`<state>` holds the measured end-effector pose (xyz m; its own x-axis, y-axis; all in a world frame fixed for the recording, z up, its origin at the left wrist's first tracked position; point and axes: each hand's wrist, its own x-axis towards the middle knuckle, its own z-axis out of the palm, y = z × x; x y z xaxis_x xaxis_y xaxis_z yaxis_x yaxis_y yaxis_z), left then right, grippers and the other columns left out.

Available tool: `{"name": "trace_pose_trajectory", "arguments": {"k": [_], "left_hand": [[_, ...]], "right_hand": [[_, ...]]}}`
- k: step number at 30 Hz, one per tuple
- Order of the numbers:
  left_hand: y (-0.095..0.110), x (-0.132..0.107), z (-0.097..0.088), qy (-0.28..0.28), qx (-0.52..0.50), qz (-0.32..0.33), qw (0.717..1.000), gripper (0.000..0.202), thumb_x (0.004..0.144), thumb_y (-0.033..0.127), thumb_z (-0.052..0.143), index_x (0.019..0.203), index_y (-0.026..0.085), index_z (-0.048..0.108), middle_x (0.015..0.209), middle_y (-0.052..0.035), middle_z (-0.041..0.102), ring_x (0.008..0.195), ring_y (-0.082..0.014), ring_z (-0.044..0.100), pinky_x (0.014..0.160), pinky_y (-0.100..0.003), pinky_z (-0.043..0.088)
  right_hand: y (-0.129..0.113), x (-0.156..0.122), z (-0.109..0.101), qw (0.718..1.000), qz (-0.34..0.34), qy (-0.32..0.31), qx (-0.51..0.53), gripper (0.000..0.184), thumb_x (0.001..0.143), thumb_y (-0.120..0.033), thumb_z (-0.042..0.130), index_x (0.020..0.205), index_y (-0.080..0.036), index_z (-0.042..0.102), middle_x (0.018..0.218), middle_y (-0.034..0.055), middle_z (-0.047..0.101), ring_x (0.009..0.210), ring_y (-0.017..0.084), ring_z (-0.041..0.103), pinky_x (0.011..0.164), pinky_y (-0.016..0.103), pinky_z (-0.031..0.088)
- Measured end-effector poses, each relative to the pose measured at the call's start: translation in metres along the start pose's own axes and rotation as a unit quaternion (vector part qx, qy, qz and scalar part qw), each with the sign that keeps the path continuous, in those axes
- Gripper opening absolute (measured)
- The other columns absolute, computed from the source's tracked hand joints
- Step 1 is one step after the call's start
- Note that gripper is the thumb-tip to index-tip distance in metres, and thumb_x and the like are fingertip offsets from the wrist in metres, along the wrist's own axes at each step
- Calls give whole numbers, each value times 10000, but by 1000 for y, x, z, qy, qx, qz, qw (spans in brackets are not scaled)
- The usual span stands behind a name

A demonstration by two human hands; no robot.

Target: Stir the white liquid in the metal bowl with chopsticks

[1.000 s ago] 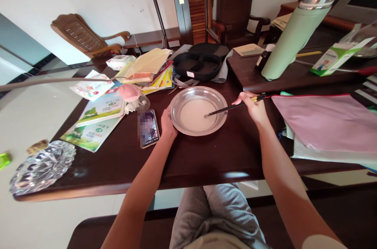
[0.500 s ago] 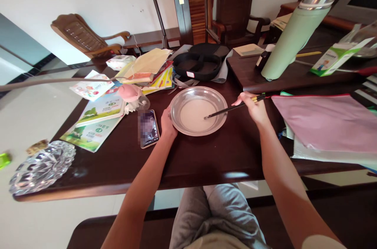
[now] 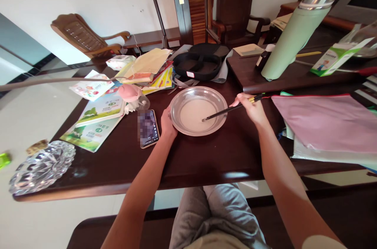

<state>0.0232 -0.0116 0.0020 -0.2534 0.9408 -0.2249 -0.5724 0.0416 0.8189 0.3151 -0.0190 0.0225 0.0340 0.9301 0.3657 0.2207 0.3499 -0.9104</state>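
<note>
A round metal dish [image 3: 218, 101] holding a pale liquid sits on the dark wooden table [image 3: 191, 162] in front of me. My left hand [image 3: 167, 123] grips the dish's left rim. My right hand [image 3: 252, 108] is closed on a pair of dark chopsticks [image 3: 226, 110], whose tips dip into the liquid right of the dish's middle. A phone [image 3: 149, 128] lies flat just left of my left hand.
Books and papers [image 3: 103, 115] are piled at the left, with a pink cup [image 3: 132, 96] and a glass ashtray [image 3: 41, 168]. A black tray [image 3: 198, 64] lies behind the dish. A green thermos [image 3: 294, 33] and pink folder [image 3: 326, 121] are at right. Wooden chairs stand behind.
The chopstick tips have shifted slightly left and toward me in the liquid, and my right hand has moved a little left. My left hand stays on the rim.
</note>
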Motion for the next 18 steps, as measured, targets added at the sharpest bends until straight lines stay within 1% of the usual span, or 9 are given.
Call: {"name": "trace_pose_trajectory", "arguments": {"k": [3,5,7,9,11,12,14,16,18], "left_hand": [[0,0,0,0,-1,-2,1000,242,704,328,675,873,174,754,812,-40,781,913,-261,730,854,-340,566],[0,0,0,4,-2,-3,1000,233,706,328,679,862,174,757,787,-35,774,879,-252,727,840,-335,570],[0,0,0,9,-1,-3,1000,229,708,336,682,852,173,753,762,-30,763,856,-248,725,828,-335,571],[0,0,-1,11,2,-4,1000,227,709,345,685,846,174,747,753,-28,758,855,-253,726,823,-340,570],[0,1,-1,9,3,-2,1000,231,711,349,688,852,175,744,784,-32,770,871,-257,727,825,-343,569],[0,1,-2,8,4,-1,1000,234,711,348,686,859,176,746,801,-33,776,877,-257,727,825,-342,569],[0,1,-2,7,3,-3,1000,236,710,349,683,858,177,746,805,-33,777,878,-254,725,819,-336,568],[-1,1,-2,2,2,-6,1000,233,705,355,688,848,180,740,790,-33,769,883,-254,723,820,-332,564],[-1,1,-1,-2,-1,-3,1000,243,703,363,696,854,176,736,795,-37,767,895,-253,723,835,-331,559]], "right_hand": [[0,-1,11,997,-20,-73,-26,490,860,-718,636,719,-271,777,805,44,783,846,247,715,853,405,544],[0,-1,15,995,-37,-81,-51,477,848,-729,643,771,-284,798,850,45,796,878,248,699,844,404,538],[1,0,13,996,-41,-42,-65,469,853,-724,642,784,-288,802,841,43,789,876,246,690,855,409,531],[1,1,6,998,-33,14,-57,489,864,-722,630,729,-278,784,767,39,760,841,244,690,879,418,526],[1,1,0,999,-17,42,-30,525,870,-727,618,651,-267,745,697,36,728,792,242,693,892,424,527],[0,0,-1,999,-9,36,-16,537,870,-728,617,624,-263,729,683,36,722,775,241,698,890,423,529],[-1,0,1,1000,0,-4,-1,529,866,-721,629,627,-260,729,713,40,739,780,240,711,875,415,537],[0,-1,8,999,-10,-49,-12,503,856,-719,643,680,-263,760,781,45,767,820,241,715,852,403,541],[1,-1,13,996,-30,-70,-37,488,847,-728,646,746,-273,791,834,47,785,861,243,705,836,397,540]]}}
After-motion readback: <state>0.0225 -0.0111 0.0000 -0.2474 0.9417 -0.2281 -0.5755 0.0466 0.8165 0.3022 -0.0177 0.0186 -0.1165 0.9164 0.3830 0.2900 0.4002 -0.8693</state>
